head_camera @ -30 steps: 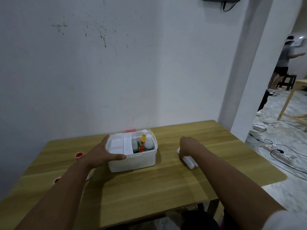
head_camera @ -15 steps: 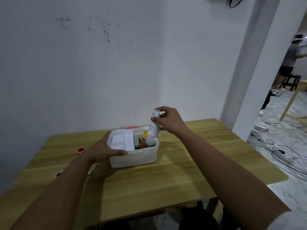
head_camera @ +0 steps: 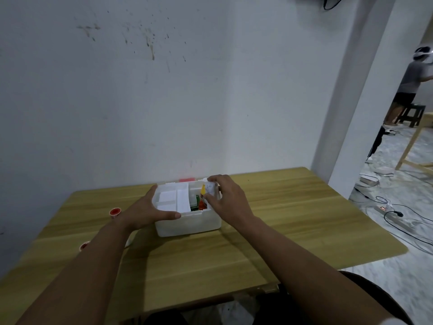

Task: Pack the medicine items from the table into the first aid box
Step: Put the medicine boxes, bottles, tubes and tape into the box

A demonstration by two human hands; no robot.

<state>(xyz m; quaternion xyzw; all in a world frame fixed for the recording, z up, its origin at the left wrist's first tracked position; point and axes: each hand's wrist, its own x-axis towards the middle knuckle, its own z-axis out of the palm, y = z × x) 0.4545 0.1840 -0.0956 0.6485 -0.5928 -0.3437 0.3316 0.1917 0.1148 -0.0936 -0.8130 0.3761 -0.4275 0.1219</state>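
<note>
The white first aid box (head_camera: 189, 224) stands open on the wooden table (head_camera: 281, 219). My left hand (head_camera: 147, 211) grips its left front corner, thumb along the front rim. My right hand (head_camera: 226, 199) is over the box's right compartment, fingers closed on a white bottle (head_camera: 210, 188) that sits low inside the box. A yellow-topped bottle (head_camera: 203, 189), an orange item (head_camera: 202, 204) and green packs (head_camera: 194, 204) show in that compartment. White flat packs (head_camera: 174, 199) fill the left compartment.
Two small red-capped pots (head_camera: 115, 211) (head_camera: 84, 245) lie on the table left of my left arm. A pink object (head_camera: 186, 179) peeks out behind the box by the wall. Cables and a power strip (head_camera: 396, 219) lie on the floor at right; a person stands far right.
My right hand picked the white bottle off the table at right, lifted it above the box, and has now lowered it into the right compartment. My left hand stayed on the box.
</note>
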